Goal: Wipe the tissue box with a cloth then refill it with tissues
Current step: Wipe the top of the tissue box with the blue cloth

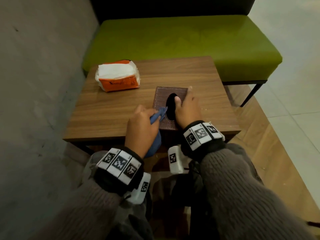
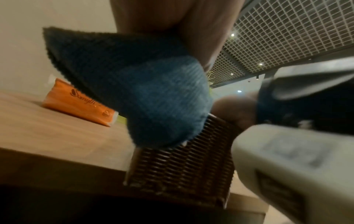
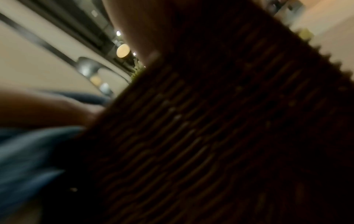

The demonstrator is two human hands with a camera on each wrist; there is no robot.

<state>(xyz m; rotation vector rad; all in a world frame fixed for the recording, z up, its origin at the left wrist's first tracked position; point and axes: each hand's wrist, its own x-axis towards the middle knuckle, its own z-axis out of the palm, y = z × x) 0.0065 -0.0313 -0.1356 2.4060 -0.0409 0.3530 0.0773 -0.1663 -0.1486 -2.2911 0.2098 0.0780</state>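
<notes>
A dark brown woven tissue box (image 1: 162, 96) with an oval top opening stands near the front edge of the wooden table (image 1: 107, 115). My left hand (image 1: 141, 125) grips a bunched blue cloth (image 1: 156, 116) and presses it on the box's near left top. The left wrist view shows the cloth (image 2: 145, 97) against the box's woven edge (image 2: 182, 166). My right hand (image 1: 187, 108) holds the box from the right, thumb at the rim of the opening, fingers down the right side. The right wrist view is filled by the box's weave (image 3: 210, 136). An open orange tissue pack (image 1: 117, 77) lies at the back left.
A grey wall (image 1: 34, 84) runs along the left of the table. A green bench (image 1: 181, 44) stands right behind the table. Small crumbs lie on the table to the right of the box. Wood and tiled floor lie to the right.
</notes>
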